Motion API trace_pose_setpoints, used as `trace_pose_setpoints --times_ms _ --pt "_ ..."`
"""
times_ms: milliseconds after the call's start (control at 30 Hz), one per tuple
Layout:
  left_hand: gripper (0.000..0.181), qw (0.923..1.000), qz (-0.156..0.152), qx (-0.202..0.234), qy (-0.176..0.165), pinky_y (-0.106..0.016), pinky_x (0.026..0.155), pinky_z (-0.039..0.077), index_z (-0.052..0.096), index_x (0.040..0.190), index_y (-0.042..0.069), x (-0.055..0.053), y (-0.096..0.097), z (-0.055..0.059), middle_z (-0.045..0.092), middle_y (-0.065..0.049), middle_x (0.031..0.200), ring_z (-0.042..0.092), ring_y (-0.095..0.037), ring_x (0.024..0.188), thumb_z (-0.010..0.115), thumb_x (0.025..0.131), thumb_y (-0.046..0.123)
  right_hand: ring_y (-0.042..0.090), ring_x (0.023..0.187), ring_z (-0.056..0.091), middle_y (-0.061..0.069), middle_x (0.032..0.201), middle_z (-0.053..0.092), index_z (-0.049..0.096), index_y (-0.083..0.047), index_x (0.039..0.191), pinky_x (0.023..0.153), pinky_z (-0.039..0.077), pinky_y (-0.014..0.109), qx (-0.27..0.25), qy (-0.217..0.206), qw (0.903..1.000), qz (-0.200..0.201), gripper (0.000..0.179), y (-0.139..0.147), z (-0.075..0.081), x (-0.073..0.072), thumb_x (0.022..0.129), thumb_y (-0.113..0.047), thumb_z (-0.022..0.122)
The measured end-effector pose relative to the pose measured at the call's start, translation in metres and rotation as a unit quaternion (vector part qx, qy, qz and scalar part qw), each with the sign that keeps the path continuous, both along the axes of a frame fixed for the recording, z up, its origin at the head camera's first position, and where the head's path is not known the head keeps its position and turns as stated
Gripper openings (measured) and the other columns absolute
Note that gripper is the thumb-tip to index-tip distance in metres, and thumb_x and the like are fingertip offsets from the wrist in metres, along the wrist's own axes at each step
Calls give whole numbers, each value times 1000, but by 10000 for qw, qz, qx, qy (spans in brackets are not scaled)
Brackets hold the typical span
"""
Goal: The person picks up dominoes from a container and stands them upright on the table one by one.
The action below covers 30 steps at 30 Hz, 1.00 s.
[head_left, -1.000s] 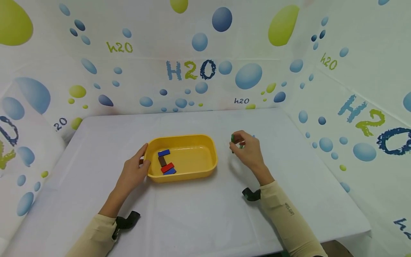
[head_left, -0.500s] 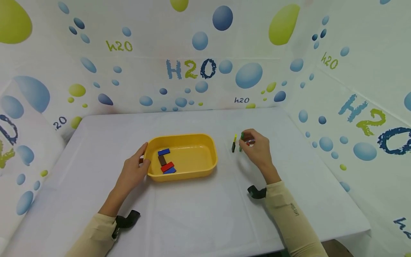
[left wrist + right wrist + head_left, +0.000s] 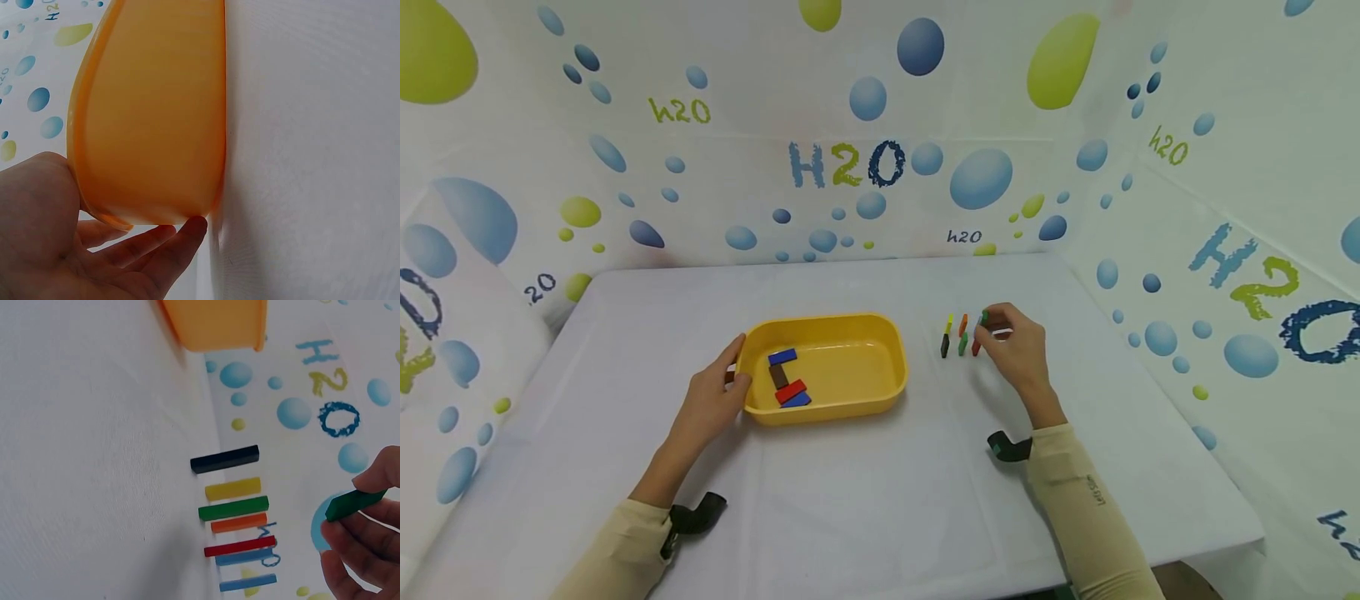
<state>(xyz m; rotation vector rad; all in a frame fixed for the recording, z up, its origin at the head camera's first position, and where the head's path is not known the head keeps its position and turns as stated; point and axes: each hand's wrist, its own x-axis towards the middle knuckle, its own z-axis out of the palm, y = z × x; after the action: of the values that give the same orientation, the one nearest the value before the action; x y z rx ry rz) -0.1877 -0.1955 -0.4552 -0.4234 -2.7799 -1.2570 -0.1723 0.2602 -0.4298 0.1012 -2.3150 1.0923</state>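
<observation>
A yellow plastic tray [image 3: 827, 408] stands left of the table's middle. My left hand [image 3: 715, 396] grips its left end; in the left wrist view fingertips [image 3: 199, 224] touch the end wall low down and the thumb's tip is hidden. Inside lie blue [image 3: 782, 357], brown [image 3: 778, 377] and red [image 3: 791, 391] flat blocks and a second blue one. My right hand [image 3: 1017, 350] pinches a green block [image 3: 353, 503] between thumb and fingers, above several upright blocks right of the tray. Among these are black [image 3: 225, 459], yellow [image 3: 233, 489], another green [image 3: 234, 508], orange [image 3: 239, 522] and red [image 3: 240, 546] ones.
Two light blue blocks [image 3: 248, 582] stand at the far end of the row in the right wrist view. A white cloth covers the table [image 3: 857, 508]. Walls of patterned white sheeting [image 3: 760, 92] enclose its back and sides.
My right hand has moved right along the upright blocks with the green block in its fingers, uncovering the black, yellow, green and orange ones. My left hand and the tray have stayed put.
</observation>
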Motion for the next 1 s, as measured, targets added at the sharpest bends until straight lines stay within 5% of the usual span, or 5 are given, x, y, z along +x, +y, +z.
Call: trace_pose_setpoints --times_ms 267,600,1000 --pt "64 10000 -1 -1 0 -56 94 56 23 165 4 1 1 1 44 -31 153 56 -50 124 45 105 13 27 92 71 13 99 75 71 3 111 79 57 25 16 -205 9997 -95 21 11 -1 0 90 -1 73" --pt "64 10000 -37 42 -1 -56 94 55 24 165 4 2 1 1 46 -31 152 56 -49 124 44 105 12 32 94 71 18 102 74 70 5 111 86 59 46 35 -598 9981 -147 20 20 -7 -3 91 -1 71" --pt "65 9999 84 -15 -108 -55 96 55 22 166 6 1 2 1 45 -29 153 55 -48 124 43 105 14 34 95 72 20 103 74 70 7 114 86 59 49 245 -899 9955 -165 26 26 -15 -7 91 -3 75"
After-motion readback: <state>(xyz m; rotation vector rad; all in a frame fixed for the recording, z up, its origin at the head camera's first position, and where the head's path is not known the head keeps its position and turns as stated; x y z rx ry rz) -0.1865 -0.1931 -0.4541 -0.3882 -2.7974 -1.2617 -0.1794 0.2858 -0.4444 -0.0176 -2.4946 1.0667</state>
